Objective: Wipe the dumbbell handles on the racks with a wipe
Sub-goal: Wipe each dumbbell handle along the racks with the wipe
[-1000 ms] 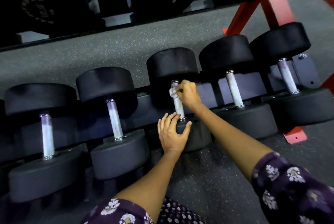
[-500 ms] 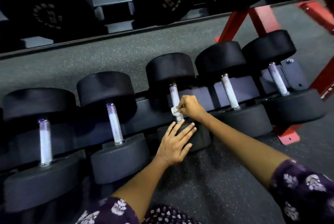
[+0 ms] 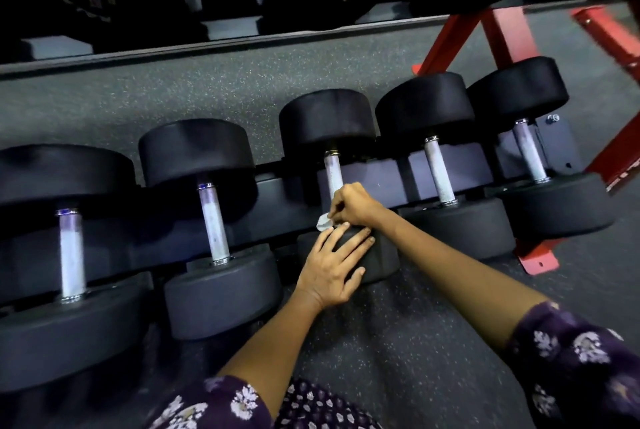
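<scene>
A person in a dark purple garment printed with pale floral motifs, the left sleeve (image 3: 221, 404) and right sleeve (image 3: 581, 356) ending above the forearms. Both forearms are bare, as are the left hand (image 3: 334, 267) and right hand (image 3: 353, 205).

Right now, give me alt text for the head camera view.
The right hand rubs a white wipe on the middle dumbbell's handle while the left hand rests flat on its near weight; four more dumbbells flank it.

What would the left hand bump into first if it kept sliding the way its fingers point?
Probably the wipe pinched by the right hand, just past the left hand's fingertips; beyond that, the middle dumbbell's handle. Depth is hard to judge.
</scene>
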